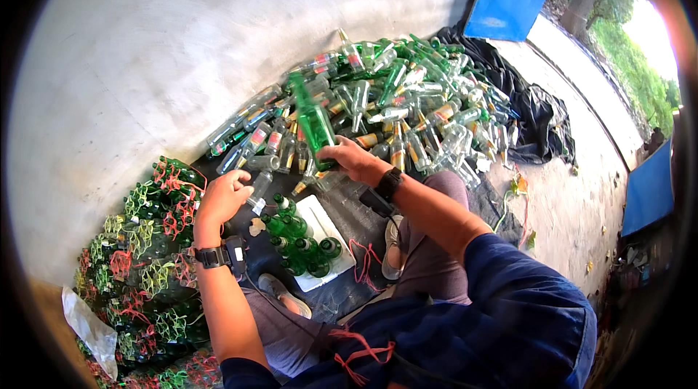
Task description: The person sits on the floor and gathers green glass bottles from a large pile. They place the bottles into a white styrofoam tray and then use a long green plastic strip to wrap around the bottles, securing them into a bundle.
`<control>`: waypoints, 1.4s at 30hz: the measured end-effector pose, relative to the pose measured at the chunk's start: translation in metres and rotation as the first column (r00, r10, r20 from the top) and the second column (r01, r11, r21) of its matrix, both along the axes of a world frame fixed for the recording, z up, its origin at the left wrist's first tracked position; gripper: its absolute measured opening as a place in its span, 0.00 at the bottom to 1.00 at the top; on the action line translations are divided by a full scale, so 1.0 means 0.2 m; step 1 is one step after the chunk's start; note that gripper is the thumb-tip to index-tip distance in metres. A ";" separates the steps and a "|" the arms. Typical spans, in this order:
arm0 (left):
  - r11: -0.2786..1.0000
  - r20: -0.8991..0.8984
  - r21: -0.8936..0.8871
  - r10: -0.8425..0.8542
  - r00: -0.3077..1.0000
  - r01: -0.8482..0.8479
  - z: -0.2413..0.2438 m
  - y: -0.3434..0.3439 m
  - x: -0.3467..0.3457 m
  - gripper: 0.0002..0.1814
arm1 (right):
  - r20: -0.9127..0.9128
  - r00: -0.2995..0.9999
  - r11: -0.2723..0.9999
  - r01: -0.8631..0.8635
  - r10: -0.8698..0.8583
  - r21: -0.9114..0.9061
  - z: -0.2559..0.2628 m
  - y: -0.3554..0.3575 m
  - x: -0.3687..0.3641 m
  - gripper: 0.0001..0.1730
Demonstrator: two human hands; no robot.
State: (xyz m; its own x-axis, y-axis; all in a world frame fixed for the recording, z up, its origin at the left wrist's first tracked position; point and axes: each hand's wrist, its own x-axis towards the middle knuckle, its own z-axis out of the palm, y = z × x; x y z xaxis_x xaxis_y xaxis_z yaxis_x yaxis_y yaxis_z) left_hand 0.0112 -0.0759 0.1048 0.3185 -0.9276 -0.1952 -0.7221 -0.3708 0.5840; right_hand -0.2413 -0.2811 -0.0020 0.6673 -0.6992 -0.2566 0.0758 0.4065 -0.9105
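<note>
My right hand [351, 158] grips a green glass bottle [314, 122] near its base, its neck tilted up and away over the bottle pile. My left hand [222, 198], fingers curled, holds nothing that I can make out; it is above the floor beside the tied bottles. Between my feet and the pile, several upright green bottles [300, 236] are grouped closely, partly on a white foam board [323, 214]. A clear bottle [263, 184] lies just right of my left hand.
A large heap of clear and green bottles [414, 100] lies against the wall [163, 51]. Bottles bundled with red and yellow ties [147, 258] are stacked at left. Red string [366, 263] lies near my shoe [392, 247]. Black sheeting [545, 127] edges the heap.
</note>
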 end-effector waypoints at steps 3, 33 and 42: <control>0.968 -0.373 -0.240 -0.026 0.928 -0.069 0.01 -0.01 -0.02 0.29 | -0.244 0.957 0.866 -0.253 0.158 -0.431 0.32 0.11 0.01 0.44; 0.939 -0.226 -0.332 0.019 0.974 -0.095 -0.01 -0.16 -0.35 0.13 | -0.728 0.632 0.276 -0.773 0.266 -0.571 0.06 0.02 0.06 0.38; 0.972 0.205 -0.138 -0.162 0.965 0.192 -0.18 -0.21 -0.47 0.17 | -0.772 0.595 0.200 -0.803 0.223 -0.561 0.04 0.01 0.06 0.31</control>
State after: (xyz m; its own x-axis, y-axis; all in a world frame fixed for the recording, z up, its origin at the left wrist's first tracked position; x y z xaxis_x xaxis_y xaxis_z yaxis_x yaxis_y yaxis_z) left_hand -0.0826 -0.1172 0.0682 0.1638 -0.9865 0.0040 -0.8715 -0.1428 0.4692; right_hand -0.2303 -0.2795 0.0053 0.9511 -0.2360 -0.1993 -0.3081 -0.7707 -0.5577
